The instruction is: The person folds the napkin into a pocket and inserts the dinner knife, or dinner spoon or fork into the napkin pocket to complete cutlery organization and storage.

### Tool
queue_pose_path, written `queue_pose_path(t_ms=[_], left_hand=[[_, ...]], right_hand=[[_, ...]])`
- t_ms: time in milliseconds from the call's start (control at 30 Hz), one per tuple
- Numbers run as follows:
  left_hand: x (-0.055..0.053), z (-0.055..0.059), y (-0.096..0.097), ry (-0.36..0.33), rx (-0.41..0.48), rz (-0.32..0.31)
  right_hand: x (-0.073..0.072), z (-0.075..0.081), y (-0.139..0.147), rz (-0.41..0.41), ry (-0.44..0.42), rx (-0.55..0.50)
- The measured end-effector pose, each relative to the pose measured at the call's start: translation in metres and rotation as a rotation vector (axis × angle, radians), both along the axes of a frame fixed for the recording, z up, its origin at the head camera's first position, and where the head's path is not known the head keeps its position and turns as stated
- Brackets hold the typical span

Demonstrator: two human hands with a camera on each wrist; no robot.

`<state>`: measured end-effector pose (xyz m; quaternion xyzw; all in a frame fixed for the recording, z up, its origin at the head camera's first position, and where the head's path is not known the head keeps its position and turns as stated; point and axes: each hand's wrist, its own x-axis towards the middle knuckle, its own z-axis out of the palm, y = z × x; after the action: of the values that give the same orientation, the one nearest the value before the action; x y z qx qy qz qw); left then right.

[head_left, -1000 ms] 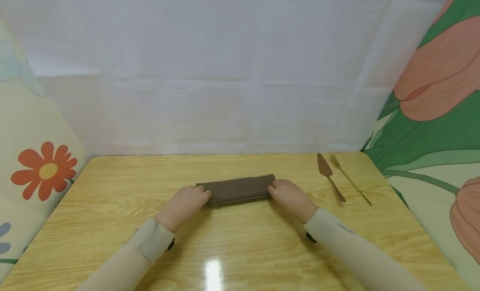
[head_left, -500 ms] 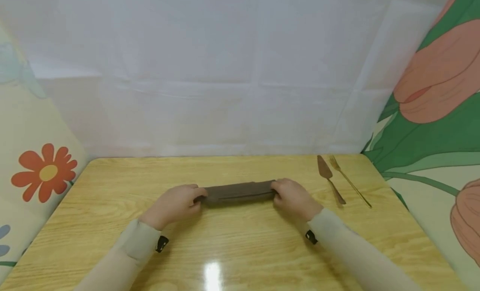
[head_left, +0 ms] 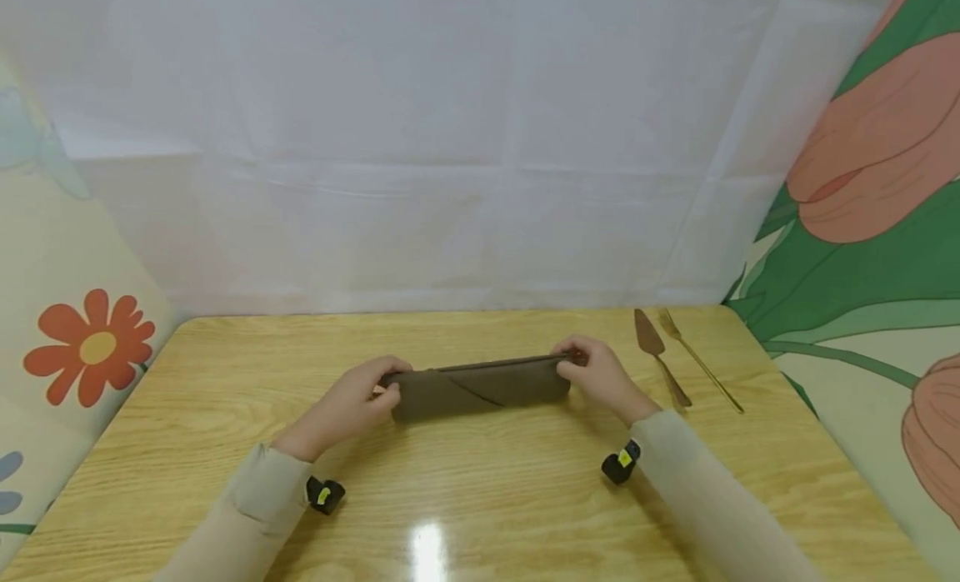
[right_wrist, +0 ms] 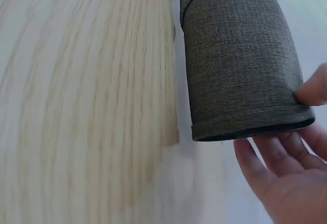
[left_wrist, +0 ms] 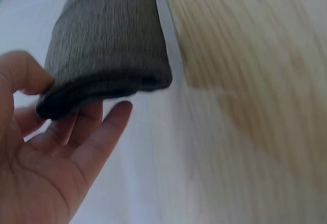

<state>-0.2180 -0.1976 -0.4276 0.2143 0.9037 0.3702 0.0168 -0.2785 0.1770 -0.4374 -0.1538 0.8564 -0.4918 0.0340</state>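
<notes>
A dark grey-brown folded cloth point(head_left: 480, 390) stretches between both hands over the middle of the table, its long side tilted up toward the head camera. A slanting fold line crosses that face. My left hand point(head_left: 360, 403) pinches the upper left corner, thumb on the near face and fingers behind. At the other end my right hand point(head_left: 600, 373) pinches the upper right corner the same way. In the left wrist view the layered end of the cloth point(left_wrist: 110, 40) shows above the fingers. The right wrist view shows the cloth's other end point(right_wrist: 242, 70), with the thumb pressing its edge.
A cake server point(head_left: 651, 336) and a gold fork point(head_left: 701, 361) lie side by side at the back right of the wooden table point(head_left: 480, 499). White sheeting point(head_left: 450, 148) hangs behind the table's far edge. Flowered panels flank both sides.
The folded cloth has been lifted and turned, so a different face with a slanting fold now shows. Both hands moved from over its ends to pinching its upper corners, the right slightly outward.
</notes>
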Motion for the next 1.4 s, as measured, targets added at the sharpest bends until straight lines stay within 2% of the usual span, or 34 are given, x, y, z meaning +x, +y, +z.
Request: queue_pose_path(t_ms=[233, 300, 433, 533, 633, 767, 867, 1000, 1100, 1200, 1300, 1400], left_hand=[[-0.003, -0.003, 0.0, -0.129, 0.115, 0.076], [-0.005, -0.006, 0.001, -0.182, 0.15, 0.096], [-0.009, -0.013, 0.003, -0.291, 0.237, 0.121], [-0.011, -0.018, 0.004, -0.33, 0.265, 0.148], [-0.013, -0.02, 0.005, -0.323, 0.239, 0.19], [-0.014, -0.019, 0.005, -0.308, 0.204, 0.229], [-0.014, -0.017, 0.005, -0.313, 0.195, 0.238], [-0.012, -0.015, 0.003, -0.267, 0.131, 0.234], [-0.012, -0.015, 0.004, -0.216, 0.079, 0.234], [-0.013, -0.016, 0.006, -0.193, 0.052, 0.241], [-0.014, -0.016, 0.006, -0.18, 0.027, 0.242], [-0.014, -0.013, 0.006, -0.149, 0.01, 0.23]], right_hand=[[-0.009, -0.007, -0.005, -0.073, -0.186, -0.197], [-0.012, -0.008, -0.007, -0.089, -0.215, -0.218], [-0.02, -0.012, -0.012, -0.11, -0.191, -0.186], [-0.027, -0.016, -0.018, -0.112, -0.159, -0.161], [-0.032, -0.019, -0.023, -0.13, -0.162, -0.163], [-0.033, -0.021, -0.026, -0.185, -0.224, -0.196], [-0.032, -0.021, -0.026, -0.21, -0.266, -0.231], [-0.025, -0.017, -0.022, -0.212, -0.237, -0.218], [-0.018, -0.012, -0.018, -0.193, -0.171, -0.145], [-0.011, -0.006, -0.016, -0.173, -0.121, -0.043], [-0.004, -0.001, -0.015, -0.176, -0.14, 0.078], [0.002, 0.002, -0.015, -0.183, -0.222, 0.179]])
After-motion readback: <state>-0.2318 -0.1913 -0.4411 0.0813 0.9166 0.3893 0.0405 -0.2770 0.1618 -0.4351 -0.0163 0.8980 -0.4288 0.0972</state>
